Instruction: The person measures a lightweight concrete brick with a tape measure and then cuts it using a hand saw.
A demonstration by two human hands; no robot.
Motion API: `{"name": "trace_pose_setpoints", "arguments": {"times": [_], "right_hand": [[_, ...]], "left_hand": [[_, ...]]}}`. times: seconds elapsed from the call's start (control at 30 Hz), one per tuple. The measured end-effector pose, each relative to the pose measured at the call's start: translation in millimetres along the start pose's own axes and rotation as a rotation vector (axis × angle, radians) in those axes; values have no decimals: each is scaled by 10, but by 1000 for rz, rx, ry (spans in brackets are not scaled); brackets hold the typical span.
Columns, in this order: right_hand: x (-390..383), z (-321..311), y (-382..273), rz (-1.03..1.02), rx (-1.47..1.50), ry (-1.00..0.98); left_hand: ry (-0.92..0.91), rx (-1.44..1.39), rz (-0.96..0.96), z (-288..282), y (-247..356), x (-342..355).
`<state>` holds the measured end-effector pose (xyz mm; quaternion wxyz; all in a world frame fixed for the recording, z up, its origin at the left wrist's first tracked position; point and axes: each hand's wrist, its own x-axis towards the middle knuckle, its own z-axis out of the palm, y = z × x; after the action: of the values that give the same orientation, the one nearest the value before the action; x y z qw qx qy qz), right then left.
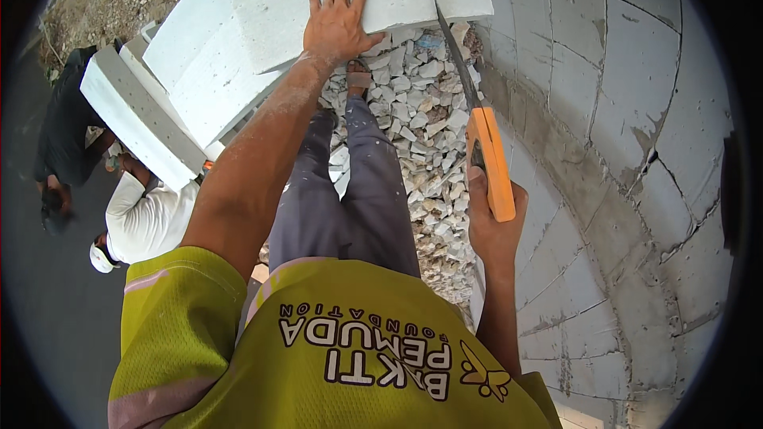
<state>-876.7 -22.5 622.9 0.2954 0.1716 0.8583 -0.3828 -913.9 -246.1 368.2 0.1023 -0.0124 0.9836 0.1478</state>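
Note:
A hand saw with an orange handle [497, 171] is gripped in my right hand [494, 226], its fingers wrapped around the handle. The dark saw blade [459, 56] runs away from me into a cut near the right end of a pale grey lightweight concrete block [286, 8]. My left hand [338, 20] lies flat on top of that block, fingers spread, to the left of the blade. The cut reaches the block's near edge, with a shorter piece on its right side. How deep the blade sits is hidden.
Broken white rubble [429, 167] covers the ground around my feet. A wall of grey blocks [636, 95] rises close on the right. More blocks [143, 107] are stacked at left. Beyond them are a person in a white shirt [151, 214] and another in dark clothes [67, 127].

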Motion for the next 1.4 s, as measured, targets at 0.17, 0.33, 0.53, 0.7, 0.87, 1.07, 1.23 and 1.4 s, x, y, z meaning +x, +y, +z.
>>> {"name": "trace_pose_setpoints", "arguments": {"times": [0.17, 0.33, 0.53, 0.7, 0.87, 1.07, 1.23, 1.4], "right_hand": [[1132, 341, 306, 28, -90, -22], [78, 152, 73, -71, 8, 28], [1031, 347, 176, 6, -76, 30], [301, 247, 226, -26, 20, 4], [110, 84, 202, -26, 7, -2], [708, 354, 324, -78, 3, -2], [-290, 142, 276, -35, 90, 64], [1125, 428, 214, -13, -78, 32]], "left_hand": [[-37, -8, 21, -11, 273, 16], [46, 25, 27, 31, -6, 101], [-39, 60, 36, -22, 202, 151], [-12, -83, 12, -191, 89, 64], [-32, -78, -3, -227, 120, 130], [-31, -107, 17, -181, 177, 75], [-32, -64, 13, -148, 137, -30], [57, -16, 76, 59, 206, 58]]}}
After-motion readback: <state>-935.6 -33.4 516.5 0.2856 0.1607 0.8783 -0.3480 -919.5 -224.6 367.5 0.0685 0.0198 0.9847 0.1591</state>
